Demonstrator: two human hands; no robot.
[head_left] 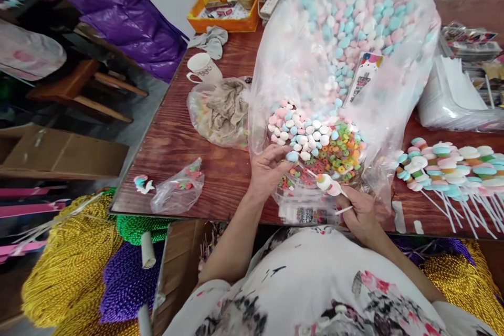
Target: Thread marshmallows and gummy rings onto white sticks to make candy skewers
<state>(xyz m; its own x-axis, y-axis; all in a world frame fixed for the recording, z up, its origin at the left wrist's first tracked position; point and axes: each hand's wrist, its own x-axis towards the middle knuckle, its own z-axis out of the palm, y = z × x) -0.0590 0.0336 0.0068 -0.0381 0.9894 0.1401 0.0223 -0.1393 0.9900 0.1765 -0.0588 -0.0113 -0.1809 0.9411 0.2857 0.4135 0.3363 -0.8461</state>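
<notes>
In my right hand (359,211) I grip a white stick threaded with a few rounded candy pieces, a candy skewer (329,185) in white and pink. Its bare tip points up and left, toward my other hand. A pale blue candy piece (292,156) sits at the pinched fingertips of my left hand (271,169). Just beyond both hands lies a heap of pink, white and blue candy pieces (311,136), beside small green, orange and red rings (342,152). Both heaps rest at the mouth of a large clear plastic bag (271,73) full of pastel pieces.
Finished-looking candy skewers (449,168) are piled at the right. Behind them stands a clear plastic box (468,115) with packaging. Leftward are a small plastic bag (179,191), a bag with a brown cloth (226,107), a white mug (203,68) and an orange tray (224,25).
</notes>
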